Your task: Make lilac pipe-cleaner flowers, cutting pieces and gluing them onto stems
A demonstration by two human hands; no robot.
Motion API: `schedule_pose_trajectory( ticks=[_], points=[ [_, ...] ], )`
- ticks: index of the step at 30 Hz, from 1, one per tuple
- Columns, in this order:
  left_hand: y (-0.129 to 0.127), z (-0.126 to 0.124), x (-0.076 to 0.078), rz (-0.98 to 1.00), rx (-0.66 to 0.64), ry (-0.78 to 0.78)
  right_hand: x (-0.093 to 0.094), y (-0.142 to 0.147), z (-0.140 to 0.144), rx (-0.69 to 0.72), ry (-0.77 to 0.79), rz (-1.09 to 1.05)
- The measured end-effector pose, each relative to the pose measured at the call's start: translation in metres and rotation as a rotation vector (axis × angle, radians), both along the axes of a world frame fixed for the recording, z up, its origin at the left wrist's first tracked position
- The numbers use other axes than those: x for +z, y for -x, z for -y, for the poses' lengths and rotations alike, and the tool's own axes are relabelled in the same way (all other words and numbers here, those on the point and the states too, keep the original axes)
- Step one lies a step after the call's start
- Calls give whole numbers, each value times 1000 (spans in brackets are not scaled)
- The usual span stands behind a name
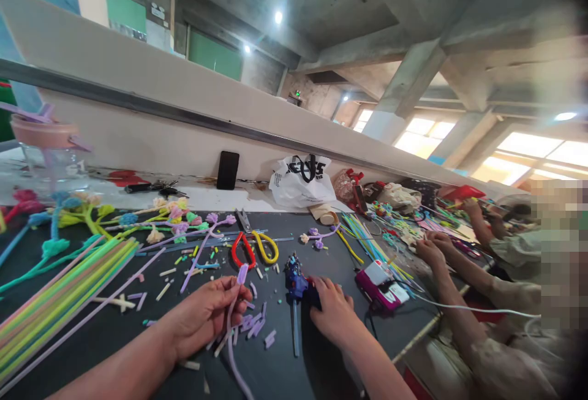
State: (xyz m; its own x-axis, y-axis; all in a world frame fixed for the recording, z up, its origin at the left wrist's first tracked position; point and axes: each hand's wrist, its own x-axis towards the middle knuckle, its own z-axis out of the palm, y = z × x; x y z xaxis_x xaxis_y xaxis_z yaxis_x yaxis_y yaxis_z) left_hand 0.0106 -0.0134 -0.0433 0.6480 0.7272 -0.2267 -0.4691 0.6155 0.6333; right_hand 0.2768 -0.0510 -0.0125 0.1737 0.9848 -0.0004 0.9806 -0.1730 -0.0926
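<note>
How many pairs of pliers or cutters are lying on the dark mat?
2: the red-handled pair and the yellow-handled pair lie side by side, just beyond the left hand holding a lilac stem. More may be hidden in the co-workers' clutter on the right.

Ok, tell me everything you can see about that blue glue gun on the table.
The dark blue plastic glue gun lies on the dark tabletop with a pale translucent glue stick pointing out of it toward the person. The right hand rests on its right side, fingers covering part of the body, so the trigger is hidden. Short lilac pipe-cleaner offcuts lie just left of it, and red and yellow handled pliers sit beyond it.
</note>
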Motion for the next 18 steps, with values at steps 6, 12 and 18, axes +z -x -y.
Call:
schedule_pose_trajectory(
  ticks=[6,12,18],
  points=[
    [0,4,2,123,-32,-14,2,3,-12,28,-12,85],
    [-4,4,1,142,17,-68,17,15,-21,84,-309,-457],
    [-5,-1,9,96,128,-76,8,64,-20,264,-476,-964]
  ],
)
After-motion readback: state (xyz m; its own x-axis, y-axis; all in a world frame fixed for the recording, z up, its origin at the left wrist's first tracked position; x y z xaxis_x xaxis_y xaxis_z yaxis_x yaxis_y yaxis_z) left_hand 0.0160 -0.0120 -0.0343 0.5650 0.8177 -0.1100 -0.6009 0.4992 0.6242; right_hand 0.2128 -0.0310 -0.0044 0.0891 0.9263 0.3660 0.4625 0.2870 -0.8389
